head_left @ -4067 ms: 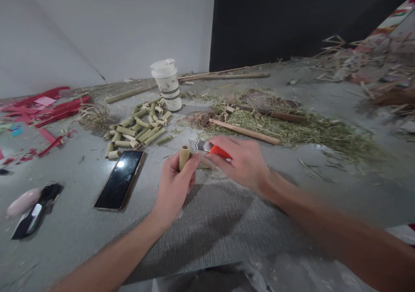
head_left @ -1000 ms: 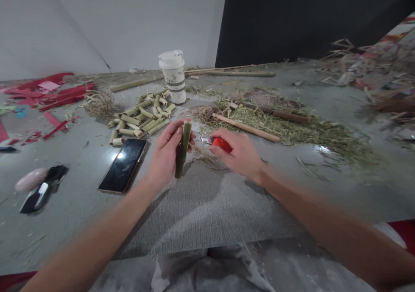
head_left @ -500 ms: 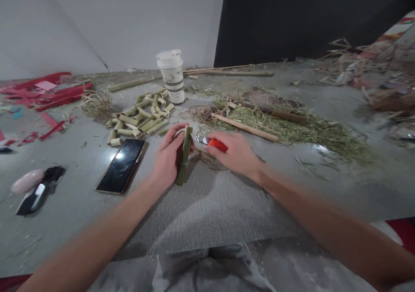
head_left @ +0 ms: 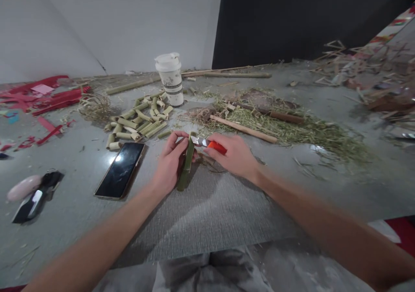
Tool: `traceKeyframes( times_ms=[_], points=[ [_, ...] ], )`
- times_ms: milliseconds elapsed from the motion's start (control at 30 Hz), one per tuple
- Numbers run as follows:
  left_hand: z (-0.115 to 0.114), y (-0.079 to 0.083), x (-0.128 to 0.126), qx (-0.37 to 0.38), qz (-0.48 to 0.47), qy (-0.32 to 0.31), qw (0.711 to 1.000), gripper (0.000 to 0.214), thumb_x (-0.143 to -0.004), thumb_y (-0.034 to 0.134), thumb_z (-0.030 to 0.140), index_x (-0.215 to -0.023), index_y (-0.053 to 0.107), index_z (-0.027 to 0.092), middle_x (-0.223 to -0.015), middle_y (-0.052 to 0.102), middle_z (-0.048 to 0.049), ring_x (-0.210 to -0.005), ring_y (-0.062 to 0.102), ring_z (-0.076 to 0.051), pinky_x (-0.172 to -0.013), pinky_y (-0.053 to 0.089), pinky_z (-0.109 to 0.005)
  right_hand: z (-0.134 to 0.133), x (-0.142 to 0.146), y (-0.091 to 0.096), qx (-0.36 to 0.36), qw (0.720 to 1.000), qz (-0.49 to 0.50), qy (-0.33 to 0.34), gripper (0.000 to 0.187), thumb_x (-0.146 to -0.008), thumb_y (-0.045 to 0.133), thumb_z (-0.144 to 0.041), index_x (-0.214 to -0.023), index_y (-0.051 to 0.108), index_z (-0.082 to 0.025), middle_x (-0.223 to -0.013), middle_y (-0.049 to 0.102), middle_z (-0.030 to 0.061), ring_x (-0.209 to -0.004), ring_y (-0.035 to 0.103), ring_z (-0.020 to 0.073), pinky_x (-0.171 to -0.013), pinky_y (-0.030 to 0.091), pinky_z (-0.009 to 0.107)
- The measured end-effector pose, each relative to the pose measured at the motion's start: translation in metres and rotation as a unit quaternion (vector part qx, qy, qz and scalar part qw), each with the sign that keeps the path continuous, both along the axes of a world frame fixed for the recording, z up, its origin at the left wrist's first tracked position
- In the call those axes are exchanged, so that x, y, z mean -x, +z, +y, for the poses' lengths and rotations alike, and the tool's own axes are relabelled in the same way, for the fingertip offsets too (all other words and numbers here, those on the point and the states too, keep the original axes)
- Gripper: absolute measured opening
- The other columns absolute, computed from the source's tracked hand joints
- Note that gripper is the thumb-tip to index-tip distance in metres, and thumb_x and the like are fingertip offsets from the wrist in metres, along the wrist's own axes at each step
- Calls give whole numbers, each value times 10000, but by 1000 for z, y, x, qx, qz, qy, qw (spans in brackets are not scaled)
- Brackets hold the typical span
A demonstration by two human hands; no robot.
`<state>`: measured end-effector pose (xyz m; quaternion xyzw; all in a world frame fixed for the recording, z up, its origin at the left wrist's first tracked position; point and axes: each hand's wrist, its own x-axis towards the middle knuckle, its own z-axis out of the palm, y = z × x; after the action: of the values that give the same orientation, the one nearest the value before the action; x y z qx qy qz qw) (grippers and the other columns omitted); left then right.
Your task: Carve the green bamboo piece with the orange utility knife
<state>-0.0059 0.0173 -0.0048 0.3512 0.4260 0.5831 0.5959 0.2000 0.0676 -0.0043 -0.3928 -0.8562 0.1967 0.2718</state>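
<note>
1. Left hand: fingers wrapped around a green bamboo piece, thumb on the near side. It's held up off the tabletop, lower end tipped toward the wearer, I'd guess so the top end faces the blade.
2. Right hand: fist closed round an orange-handled box cutter. Short grip, probably for control. Its shiny flat blade looks to be touching the bamboo's upper end, though it's too small to be sure.
3. The bamboo's smooth and narrow, with a node ring partway down.
4. Just past the left hand there's a pile of bamboo segments, stubby pale-ended tubes, likely kept within easy reach. Glossy black phone lies flat beside it.
5. Further out: lidded coffee cup standing behind the pile, and to the right a smooth round wooden stick against feathery green shavings.
</note>
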Motion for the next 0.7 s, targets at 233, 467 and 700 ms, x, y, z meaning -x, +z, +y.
traceKeyframes(
  times_ms=[233,467,700],
  points=[
    [-2,-5,2,-49,29,-62,996,296,-893,778,206,-1151,638,247,-915,690,26,-742,680,-123,-653,541,-229,3,-2,-3,-8,1000,-10,-8,302,-1086,567,-488,-910,601,-245,-791,671,1,-706,553,179,-674,324,313],
    [-3,-4,3,-26,93,-83,992,365,-985,738,342,-1334,657,273,-835,703,5,-635,654,-146,-569,533,-262,4,-3,-4,-22,999,2,-25,321,-1082,561,-519,-912,619,-254,-744,655,-6,-648,541,172,-656,325,315],
    [-4,-2,-4,13,34,-70,997,234,-1005,725,419,-1151,643,255,-846,738,-12,-495,564,-96,-383,322,-193,5,-2,-5,-23,999,-1,-33,293,-1078,554,-489,-929,631,-248,-780,682,4,-678,550,177,-670,336,315]
  ],
)
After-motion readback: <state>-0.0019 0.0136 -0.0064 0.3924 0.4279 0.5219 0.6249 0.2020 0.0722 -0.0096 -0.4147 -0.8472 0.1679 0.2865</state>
